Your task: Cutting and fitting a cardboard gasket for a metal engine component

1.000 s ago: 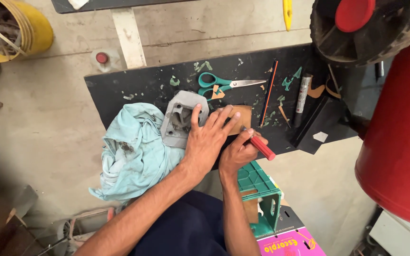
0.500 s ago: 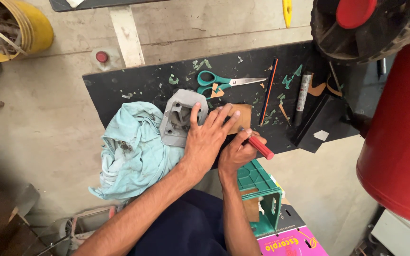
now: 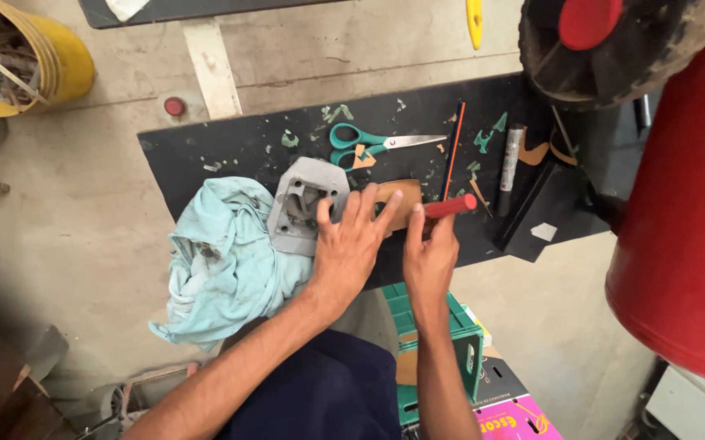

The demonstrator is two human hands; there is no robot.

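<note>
Your left hand (image 3: 351, 244) is spreading open, pinning the brown sheet piece (image 3: 397, 204) against the black board (image 3: 238, 147) while your right hand (image 3: 430, 257) is gripping the red-handled tool (image 3: 449, 207).

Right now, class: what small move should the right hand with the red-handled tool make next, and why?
Probably draw the red-handled tool a little further along the brown sheet: the left hand presses that sheet flat beside the grey metal part, and the right hand has the tool at its edge.

A flat pink package (image 3: 515, 420) with yellow lettering is lying at the bottom edge. It is sitting just beside the green crate (image 3: 442, 342), partly cropped.
</note>
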